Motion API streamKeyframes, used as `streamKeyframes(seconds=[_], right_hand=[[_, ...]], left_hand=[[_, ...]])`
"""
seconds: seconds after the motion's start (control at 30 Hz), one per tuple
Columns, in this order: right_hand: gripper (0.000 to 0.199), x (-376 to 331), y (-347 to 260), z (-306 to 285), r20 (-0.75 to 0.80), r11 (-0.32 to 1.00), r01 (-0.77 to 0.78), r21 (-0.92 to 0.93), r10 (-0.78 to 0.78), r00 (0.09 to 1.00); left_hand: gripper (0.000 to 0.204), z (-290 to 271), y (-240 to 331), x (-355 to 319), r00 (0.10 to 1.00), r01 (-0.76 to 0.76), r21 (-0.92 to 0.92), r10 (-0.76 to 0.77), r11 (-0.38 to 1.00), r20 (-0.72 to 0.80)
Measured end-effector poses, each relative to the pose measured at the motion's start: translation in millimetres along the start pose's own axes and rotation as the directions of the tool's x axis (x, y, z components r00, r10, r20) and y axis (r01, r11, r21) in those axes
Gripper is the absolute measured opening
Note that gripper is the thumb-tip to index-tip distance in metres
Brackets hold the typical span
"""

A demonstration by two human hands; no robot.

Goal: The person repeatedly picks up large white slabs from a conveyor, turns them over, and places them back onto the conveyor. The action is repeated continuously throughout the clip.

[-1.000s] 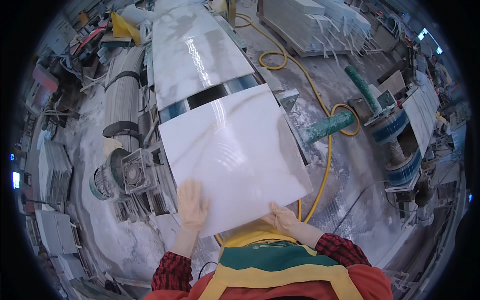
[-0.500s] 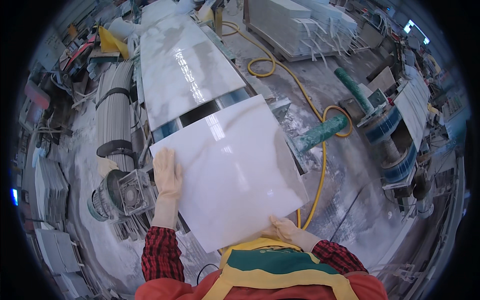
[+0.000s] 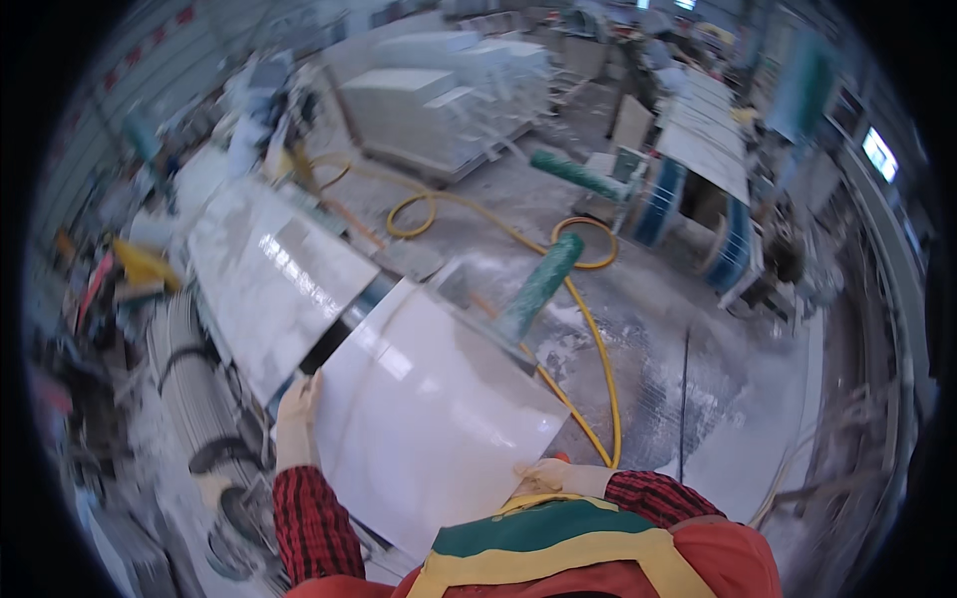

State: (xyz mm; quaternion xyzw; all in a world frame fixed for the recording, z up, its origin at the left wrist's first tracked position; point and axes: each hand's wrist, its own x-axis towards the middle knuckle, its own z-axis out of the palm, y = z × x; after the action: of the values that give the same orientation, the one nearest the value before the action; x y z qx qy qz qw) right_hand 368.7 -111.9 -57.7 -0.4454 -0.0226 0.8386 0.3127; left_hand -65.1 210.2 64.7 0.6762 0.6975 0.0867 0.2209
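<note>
While you steady the white slab (image 3: 429,419), your left hand (image 3: 296,424) wraps its 9 o'clock edge and your right hand (image 3: 543,476) pinches the 5 o'clock corner, both gloved and closed on it, keeping it level just off the conveyor slab (image 3: 269,274) at 11 o'clock.

A stone-cutting workshop is showing here. Polished slabs (image 3: 279,279) are lying on a conveyor; stacked slabs (image 3: 439,110), yellow hose (image 3: 588,329) and slurry-covered floor (image 3: 658,329) are surrounding it.

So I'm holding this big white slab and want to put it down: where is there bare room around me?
Bare wet floor lies to the right of the white slab, past the yellow hose. Left of the left hand it is crowded with machinery. Ahead, another slab covers the conveyor. The right hand grips the near edge.
</note>
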Motion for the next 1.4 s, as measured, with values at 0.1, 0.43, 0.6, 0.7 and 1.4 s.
streamKeyframes(seconds=[0.1, 0.43, 0.6, 0.7, 1.4], right_hand=[[0.056, 51, 20, -21, -0.007, 0.985, 0.052, -0.162, -0.054, 0.999], [0.046, 25, -7, -82, 0.258, 0.603, 0.471, -0.644, -0.409, 0.875], [0.038, -52, -117, -128, -0.026, 0.784, 0.45, -0.429, -0.508, 0.861], [0.045, -126, -189, -144, -0.1, 0.655, 0.66, -0.367, -0.733, 0.672], [0.035, -285, -370, -387, -0.796, 0.465, 0.878, 0.115, -0.486, 0.362]], left_hand=[[0.083, -20, -12, -15, 0.997, 0.069, 0.1, -0.066, 0.993, -0.042], [0.046, -111, 162, -146, 0.944, -0.084, -0.134, 0.036, 0.987, -0.329], [0.043, -73, 215, -145, 0.887, -0.184, -0.303, 0.025, 0.935, -0.461], [0.04, -28, 253, -125, 0.901, -0.245, -0.458, 0.026, 0.854, -0.433], [0.073, 302, 584, 32, 0.956, -0.156, -0.31, 0.222, 0.938, 0.191]])
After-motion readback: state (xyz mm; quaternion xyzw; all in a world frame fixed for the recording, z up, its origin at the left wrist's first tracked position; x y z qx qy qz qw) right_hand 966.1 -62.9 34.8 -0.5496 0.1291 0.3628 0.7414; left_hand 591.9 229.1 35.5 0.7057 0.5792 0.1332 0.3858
